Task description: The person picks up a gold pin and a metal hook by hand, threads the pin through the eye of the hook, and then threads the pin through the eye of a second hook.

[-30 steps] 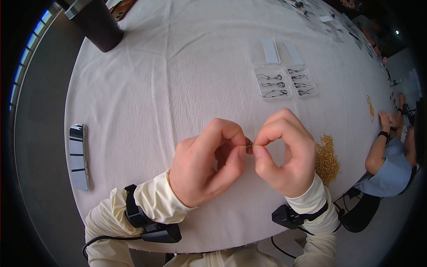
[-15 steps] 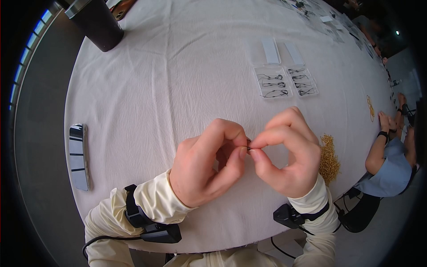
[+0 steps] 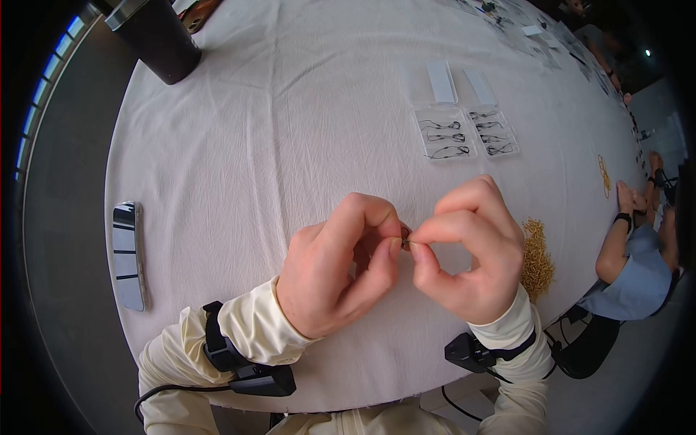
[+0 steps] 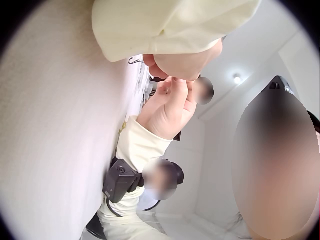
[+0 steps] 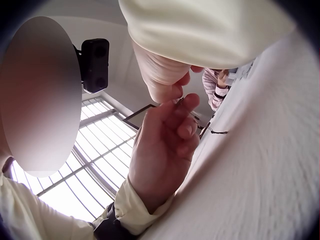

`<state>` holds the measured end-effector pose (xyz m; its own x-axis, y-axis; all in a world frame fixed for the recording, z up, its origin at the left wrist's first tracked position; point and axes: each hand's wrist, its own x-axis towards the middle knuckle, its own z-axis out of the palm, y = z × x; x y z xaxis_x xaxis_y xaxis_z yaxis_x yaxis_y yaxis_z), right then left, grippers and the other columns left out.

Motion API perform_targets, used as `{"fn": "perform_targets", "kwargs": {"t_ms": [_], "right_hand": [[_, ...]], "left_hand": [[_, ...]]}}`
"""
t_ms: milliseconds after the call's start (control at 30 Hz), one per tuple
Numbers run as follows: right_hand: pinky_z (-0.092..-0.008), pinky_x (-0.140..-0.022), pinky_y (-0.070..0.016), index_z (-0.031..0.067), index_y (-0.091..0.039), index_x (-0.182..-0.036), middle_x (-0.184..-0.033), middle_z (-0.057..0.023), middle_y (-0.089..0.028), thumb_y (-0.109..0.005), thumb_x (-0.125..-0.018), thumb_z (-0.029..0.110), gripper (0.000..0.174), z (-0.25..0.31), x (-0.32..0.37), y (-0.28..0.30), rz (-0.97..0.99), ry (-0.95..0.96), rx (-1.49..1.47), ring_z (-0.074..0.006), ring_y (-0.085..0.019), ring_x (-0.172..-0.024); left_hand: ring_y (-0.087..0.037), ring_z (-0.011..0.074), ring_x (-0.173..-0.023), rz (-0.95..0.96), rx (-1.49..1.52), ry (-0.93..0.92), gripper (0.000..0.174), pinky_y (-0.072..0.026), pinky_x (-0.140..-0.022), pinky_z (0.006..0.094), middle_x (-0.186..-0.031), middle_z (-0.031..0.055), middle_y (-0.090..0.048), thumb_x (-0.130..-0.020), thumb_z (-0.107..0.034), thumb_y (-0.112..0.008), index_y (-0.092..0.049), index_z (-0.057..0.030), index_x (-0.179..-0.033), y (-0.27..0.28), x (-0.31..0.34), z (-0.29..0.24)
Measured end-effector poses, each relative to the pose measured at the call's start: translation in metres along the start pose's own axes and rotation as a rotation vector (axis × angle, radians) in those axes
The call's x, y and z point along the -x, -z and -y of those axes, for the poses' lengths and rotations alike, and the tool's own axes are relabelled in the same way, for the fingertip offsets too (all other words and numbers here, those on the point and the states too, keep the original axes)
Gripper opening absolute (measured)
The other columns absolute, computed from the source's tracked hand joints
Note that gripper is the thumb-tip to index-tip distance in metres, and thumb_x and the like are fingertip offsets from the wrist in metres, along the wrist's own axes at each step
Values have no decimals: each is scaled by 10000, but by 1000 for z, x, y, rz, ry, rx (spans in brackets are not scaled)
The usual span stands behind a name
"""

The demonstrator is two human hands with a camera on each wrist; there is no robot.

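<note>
Between the two hands is a tiny dark item [image 3: 405,243], mostly covered by fingertips, so its shape is unclear. The left hand [image 3: 330,264] pinches it between thumb and index finger. From the other side the right hand [image 3: 475,254] pinches at the same spot, its thumb and index forming a ring. In the right wrist view the left hand [image 5: 162,150] shows a small dark bit [image 5: 178,102] at its fingertips. The left wrist view has the right hand [image 4: 170,107] meeting the left hand [image 4: 182,65], the item itself hidden.
A pile of small gold pieces [image 3: 537,262] lies right of the right hand. Clear boxes [image 3: 444,135] holding dark looped wires stand further back. A phone [image 3: 129,255] lies at the left edge, a dark tumbler [image 3: 158,40] at the back left. Another person's arm [image 3: 616,235] is at the right.
The right hand has shifted slightly to the right, its fingers turning a little at the pinch. The left hand has stayed almost still.
</note>
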<state>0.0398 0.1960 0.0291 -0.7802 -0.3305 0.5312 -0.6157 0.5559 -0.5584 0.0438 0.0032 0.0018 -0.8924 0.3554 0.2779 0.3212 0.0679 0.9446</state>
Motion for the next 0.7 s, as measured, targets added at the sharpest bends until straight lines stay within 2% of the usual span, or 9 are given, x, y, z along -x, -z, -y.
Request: {"fn": "perform_targets", "kwargs": {"t_ms": [233,633,700], "right_hand": [[-329,-650,-421,108,-645,-800,-836,-21,-555,-752,-618,-25,250,2,0,0,3,-12,6,-217,-498,-743],[-329,-656,-427,107,-652,-804,-832,-23,-554,-762,-615,-27,256,1,-2,1,9,34,-18,-217,-506,-744],[-330,-660,-429,107,-652,-804,-834,-24,-555,-760,-619,-28,253,1,-1,1,9,27,-22,-218,-511,-748]], "left_hand": [[-608,113,-575,3,-2,-12,154,-479,-538,255,-838,74,-662,-934,15,-579,-491,-3,-1059,-1,1,0],[-657,173,-647,-13,9,-13,167,-518,-604,273,-859,108,-660,-940,31,-561,-478,8,-1083,-2,1,-2],[-664,172,-670,3,26,31,159,-523,-619,275,-886,117,-670,-944,30,-553,-477,13,-1082,-1,1,-4]]}}
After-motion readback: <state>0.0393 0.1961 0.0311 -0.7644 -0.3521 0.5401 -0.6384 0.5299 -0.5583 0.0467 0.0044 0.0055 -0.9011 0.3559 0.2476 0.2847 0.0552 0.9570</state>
